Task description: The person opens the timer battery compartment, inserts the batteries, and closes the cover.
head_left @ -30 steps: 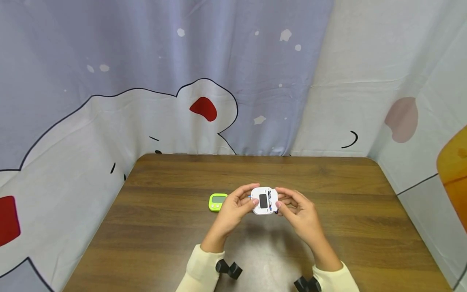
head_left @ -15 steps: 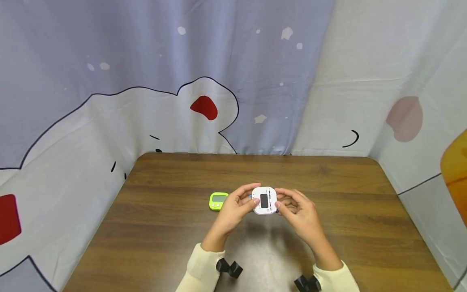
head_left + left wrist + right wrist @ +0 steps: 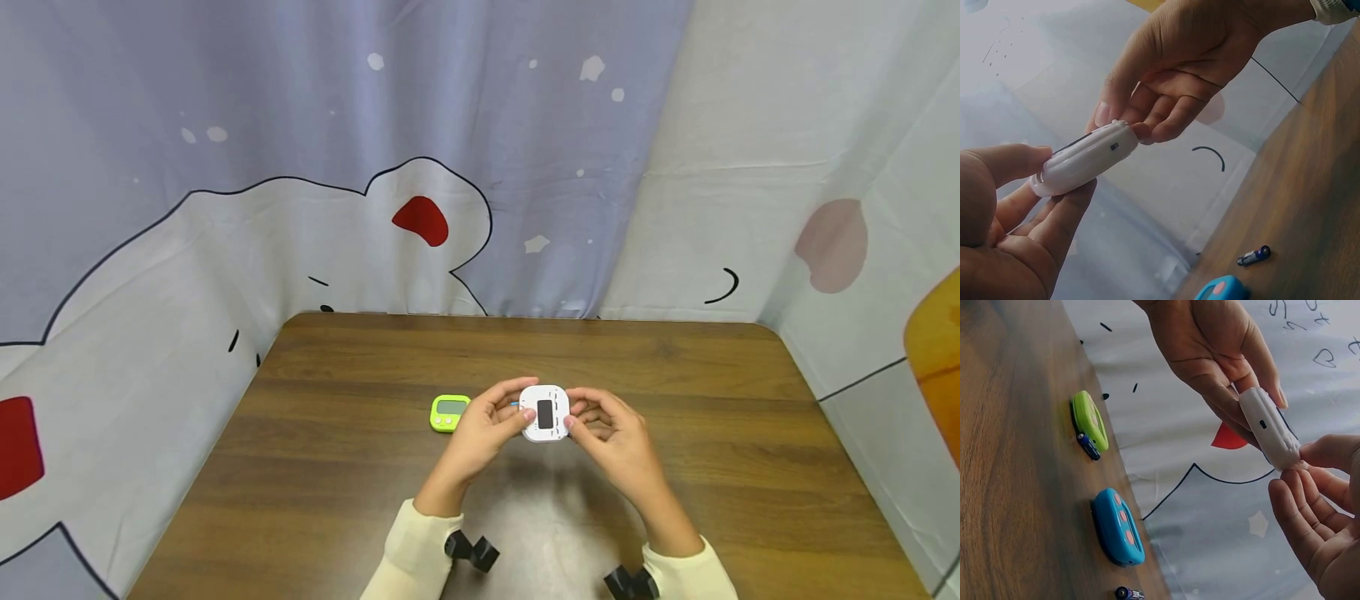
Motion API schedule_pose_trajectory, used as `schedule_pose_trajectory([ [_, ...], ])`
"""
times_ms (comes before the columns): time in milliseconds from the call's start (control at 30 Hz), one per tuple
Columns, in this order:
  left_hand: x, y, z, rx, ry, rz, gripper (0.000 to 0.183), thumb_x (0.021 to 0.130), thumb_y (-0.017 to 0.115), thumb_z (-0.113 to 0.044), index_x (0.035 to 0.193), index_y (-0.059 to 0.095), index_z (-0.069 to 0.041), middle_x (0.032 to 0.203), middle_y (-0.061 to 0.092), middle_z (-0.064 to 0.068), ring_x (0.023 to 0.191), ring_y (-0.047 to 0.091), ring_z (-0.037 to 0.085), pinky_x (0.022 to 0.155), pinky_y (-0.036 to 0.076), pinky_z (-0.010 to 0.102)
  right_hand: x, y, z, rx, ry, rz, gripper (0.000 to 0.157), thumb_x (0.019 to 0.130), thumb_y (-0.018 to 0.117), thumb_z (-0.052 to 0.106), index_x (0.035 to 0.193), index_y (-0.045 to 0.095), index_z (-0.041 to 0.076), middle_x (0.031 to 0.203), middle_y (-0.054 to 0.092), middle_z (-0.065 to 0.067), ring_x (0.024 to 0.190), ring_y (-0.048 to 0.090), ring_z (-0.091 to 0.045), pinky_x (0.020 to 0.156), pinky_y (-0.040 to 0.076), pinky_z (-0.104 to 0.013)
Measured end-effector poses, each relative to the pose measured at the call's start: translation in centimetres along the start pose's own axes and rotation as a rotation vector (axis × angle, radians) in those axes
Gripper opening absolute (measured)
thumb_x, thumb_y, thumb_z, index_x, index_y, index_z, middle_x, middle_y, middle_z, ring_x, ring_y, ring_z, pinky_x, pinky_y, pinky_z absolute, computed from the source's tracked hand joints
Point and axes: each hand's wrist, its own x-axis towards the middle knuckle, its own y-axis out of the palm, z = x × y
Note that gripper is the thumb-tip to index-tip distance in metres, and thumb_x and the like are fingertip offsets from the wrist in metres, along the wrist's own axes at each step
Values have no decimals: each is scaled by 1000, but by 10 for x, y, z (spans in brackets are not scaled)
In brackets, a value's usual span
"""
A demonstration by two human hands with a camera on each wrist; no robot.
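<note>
A white digital timer [image 3: 546, 414] with rounded corners is held in the air above the table, a dark rectangle on its upward face. My left hand [image 3: 483, 427] pinches its left end, thumb on top and fingers beneath. At the opposite end, my right hand [image 3: 617, 437] grips the edge between thumb and fingertips. Seen from the side in the left wrist view, the timer [image 3: 1082, 164] has a small dark slot in its rim. In the right wrist view, the right thumb and fingertips lie at its lower end.
A green timer [image 3: 1091, 422] lies on the wooden table [image 3: 337, 467] beside a battery [image 3: 1088, 447]. A blue timer [image 3: 1116, 528] lies nearby with another battery [image 3: 1129, 592], mostly hidden by my left hand in the head view. A printed curtain [image 3: 300, 100] surrounds the table.
The dark and blue strip near the white timer's right edge has narrowed to thin dark marks, and that edge sits slightly further left. Both hands keep their hold, almost in place.
</note>
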Motion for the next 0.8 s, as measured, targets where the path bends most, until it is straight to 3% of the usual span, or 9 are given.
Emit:
schedule_pose_trajectory([
  [567, 0, 0, 1, 13, -4, 0, 42, 93, 65, -2, 134, 56, -5, 119, 61, 16, 104, 63, 23, 79, 56, 29, -1, 2, 2, -34, 33, 4, 29, 84, 69, -10, 112, 62, -5, 90, 61, -15, 79, 64, -25, 62, 58, -32],
  [800, 0, 0, 2, 3, 13, 4, 42, 93, 64, -3, 135, 55, -4, 119, 61, 17, 103, 63, 23, 78, 56, 29, -1, 3, -21, -56, -13, -21, 30, 84, 71, -8, 113, 64, -1, 88, 61, -9, 75, 63, -17, 63, 57, -27],
])
